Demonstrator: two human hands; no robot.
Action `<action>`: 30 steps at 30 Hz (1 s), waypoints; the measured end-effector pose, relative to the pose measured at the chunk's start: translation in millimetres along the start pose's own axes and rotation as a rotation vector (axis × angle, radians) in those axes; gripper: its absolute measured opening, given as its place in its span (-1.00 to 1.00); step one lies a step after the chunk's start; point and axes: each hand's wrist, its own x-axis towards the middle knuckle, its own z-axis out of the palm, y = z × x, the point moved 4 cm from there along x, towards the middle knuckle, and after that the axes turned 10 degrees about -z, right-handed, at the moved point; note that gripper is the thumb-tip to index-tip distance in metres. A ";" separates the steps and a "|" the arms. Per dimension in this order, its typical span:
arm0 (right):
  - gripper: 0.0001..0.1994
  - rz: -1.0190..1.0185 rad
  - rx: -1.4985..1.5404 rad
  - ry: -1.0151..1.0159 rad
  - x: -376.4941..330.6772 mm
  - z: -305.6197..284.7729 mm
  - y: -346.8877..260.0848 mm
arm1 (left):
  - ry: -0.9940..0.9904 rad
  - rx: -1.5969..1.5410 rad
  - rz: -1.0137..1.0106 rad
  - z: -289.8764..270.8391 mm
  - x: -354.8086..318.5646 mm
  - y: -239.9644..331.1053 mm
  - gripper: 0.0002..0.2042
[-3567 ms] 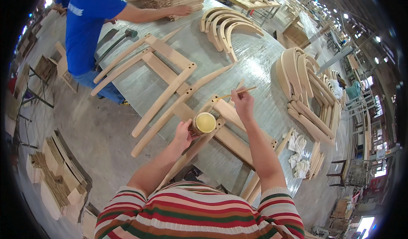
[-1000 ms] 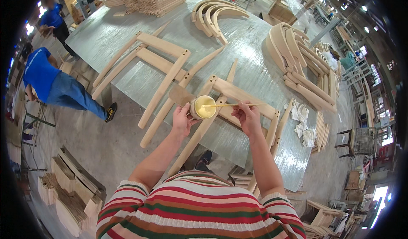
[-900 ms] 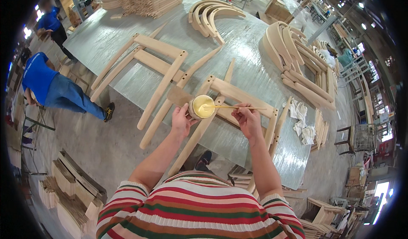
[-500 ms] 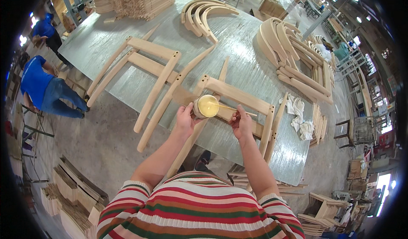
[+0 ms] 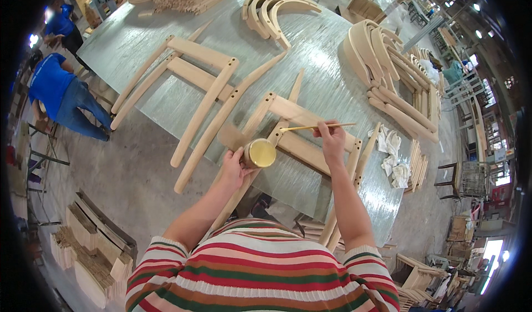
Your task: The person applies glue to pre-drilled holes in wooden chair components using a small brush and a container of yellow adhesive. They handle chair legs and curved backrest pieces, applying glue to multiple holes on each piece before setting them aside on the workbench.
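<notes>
My left hand [image 5: 234,169] is closed round a small round container of yellow, glue-like liquid [image 5: 260,153], its open top tilted up toward me. A flat brown piece [image 5: 232,137] shows just beyond that hand; I cannot tell whether it is held. Between the fingers of my right hand [image 5: 331,138] is a thin wooden stick [image 5: 302,127], lying nearly level. Its left tip meets the holed end of a pale wooden chair leg [image 5: 279,131]. That leg belongs to a chair frame [image 5: 310,152] at the table's near edge.
A second chair frame [image 5: 202,80] rests to the left on the shiny table [image 5: 310,84]. Curved wooden parts [image 5: 271,13] and stacked frames [image 5: 407,90] stand farther back. White rags [image 5: 389,151] lie at the right. Two people in blue shirts [image 5: 51,84] are off to the left.
The stick has come out of the container, and its tip is now at the leg's holes. My right hand has moved up and right; the container has shifted slightly left and nearer.
</notes>
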 end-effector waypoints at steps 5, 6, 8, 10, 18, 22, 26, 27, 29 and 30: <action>-0.84 -0.106 -0.294 -0.163 7.8 22.8 3.4 | -0.027 0.002 0.025 -20.2 -14.6 -17.5 -0.81; -0.83 -0.134 -0.358 -0.212 8.5 27.7 2.3 | -0.044 -0.022 0.047 -20.2 -16.4 -17.6 -0.81; -0.83 -0.151 -0.367 -0.241 7.9 35.8 1.5 | -0.044 -0.067 0.057 -19.9 -18.2 -19.4 -0.83; -0.83 -0.198 -0.400 -0.279 8.7 42.2 -0.2 | -0.044 -0.091 0.067 -20.4 -17.7 -20.7 -0.83; -0.84 -0.324 -0.461 -0.380 15.4 52.8 -1.3 | -0.053 -0.091 0.084 -24.2 -14.2 -25.1 -0.83; -0.84 -0.322 -0.512 -0.365 25.9 50.1 -2.0 | -0.038 -0.101 0.073 -23.9 -14.6 -25.0 -0.84; -0.85 -0.339 -0.531 -0.379 29.7 49.4 8.6 | -0.042 -0.103 0.068 -21.1 -15.3 -23.7 -0.84; -0.85 -0.345 -0.532 -0.384 29.4 50.9 11.4 | -0.044 -0.109 0.069 -21.2 -14.8 -24.4 -0.84; -0.85 -0.364 -0.526 -0.430 26.8 55.8 17.4 | -0.055 -0.088 0.071 -22.0 -14.5 -25.1 -0.82; -0.85 -0.371 -0.521 -0.454 25.5 58.0 18.5 | -0.058 -0.077 0.071 -22.5 -15.0 -24.7 -0.81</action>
